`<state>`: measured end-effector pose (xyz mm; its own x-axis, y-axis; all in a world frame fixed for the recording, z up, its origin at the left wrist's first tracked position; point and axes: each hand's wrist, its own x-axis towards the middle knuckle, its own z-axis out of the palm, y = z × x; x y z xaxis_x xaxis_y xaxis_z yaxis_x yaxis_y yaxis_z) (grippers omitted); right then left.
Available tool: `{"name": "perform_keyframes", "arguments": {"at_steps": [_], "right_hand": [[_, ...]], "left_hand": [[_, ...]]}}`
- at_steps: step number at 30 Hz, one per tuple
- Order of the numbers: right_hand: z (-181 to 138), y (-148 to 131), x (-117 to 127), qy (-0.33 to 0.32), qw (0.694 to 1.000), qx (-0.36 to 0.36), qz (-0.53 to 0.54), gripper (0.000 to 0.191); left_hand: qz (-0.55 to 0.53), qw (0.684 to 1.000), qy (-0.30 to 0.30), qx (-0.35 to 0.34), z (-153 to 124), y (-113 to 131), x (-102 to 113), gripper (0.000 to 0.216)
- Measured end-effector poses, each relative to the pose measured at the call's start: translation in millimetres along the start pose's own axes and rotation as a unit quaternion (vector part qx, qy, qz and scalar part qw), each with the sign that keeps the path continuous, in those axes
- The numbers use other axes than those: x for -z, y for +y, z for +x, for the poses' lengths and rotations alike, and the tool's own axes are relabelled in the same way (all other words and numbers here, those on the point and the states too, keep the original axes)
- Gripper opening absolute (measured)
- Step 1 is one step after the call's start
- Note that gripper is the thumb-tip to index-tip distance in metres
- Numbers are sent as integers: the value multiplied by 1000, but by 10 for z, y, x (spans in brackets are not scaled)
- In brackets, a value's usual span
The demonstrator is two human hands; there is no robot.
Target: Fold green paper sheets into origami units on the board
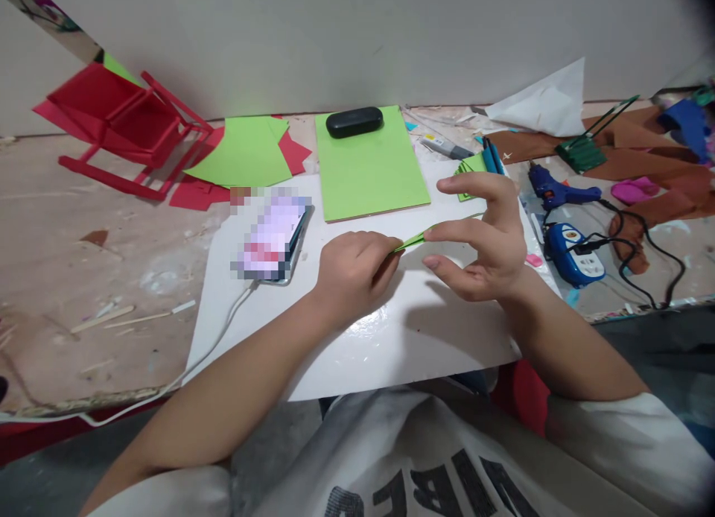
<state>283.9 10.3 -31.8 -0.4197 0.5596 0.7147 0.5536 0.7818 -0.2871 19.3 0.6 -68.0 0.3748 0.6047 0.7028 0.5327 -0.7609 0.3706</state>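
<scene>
My left hand (357, 271) is closed, pinching a thin folded strip of green paper (412, 241) between thumb and fingers above the white board. Right of it, my right hand (483, 241) is open, its fingers and thumb spread apart. One fingertip of it lies at the strip's right end; whether it presses on the strip I cannot tell. Behind the hands lies a sheet of green paper (372, 178) with a black case (354, 122) on top. Left of my left hand is a phone (276, 238), its screen blurred, with a white cable attached.
The white board (335, 360) covers the table's front middle. At the left stand a red paper rocking chair (139, 137) and green paper pieces (251, 152). On the right are a blue glue gun (558, 189), a blue power socket (575, 256) with black cord, and brown scraps (637, 167).
</scene>
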Motion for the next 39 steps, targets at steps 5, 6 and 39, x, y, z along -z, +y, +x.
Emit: {"name": "perform_keyframes", "arguments": {"at_steps": [5,6,39], "right_hand": [[-61,43,10,-65,996,-19,-49,30],[-63,44,11,-70,996,-21,-53,30],[-380,-143,288,-102,850,-507,100,33]], "left_hand": [[11,999,27,-20,7,16,-23,14],[15,999,23,-17,6,19,-23,15],[-115,910,-217,335,99,65,-1,34]]}}
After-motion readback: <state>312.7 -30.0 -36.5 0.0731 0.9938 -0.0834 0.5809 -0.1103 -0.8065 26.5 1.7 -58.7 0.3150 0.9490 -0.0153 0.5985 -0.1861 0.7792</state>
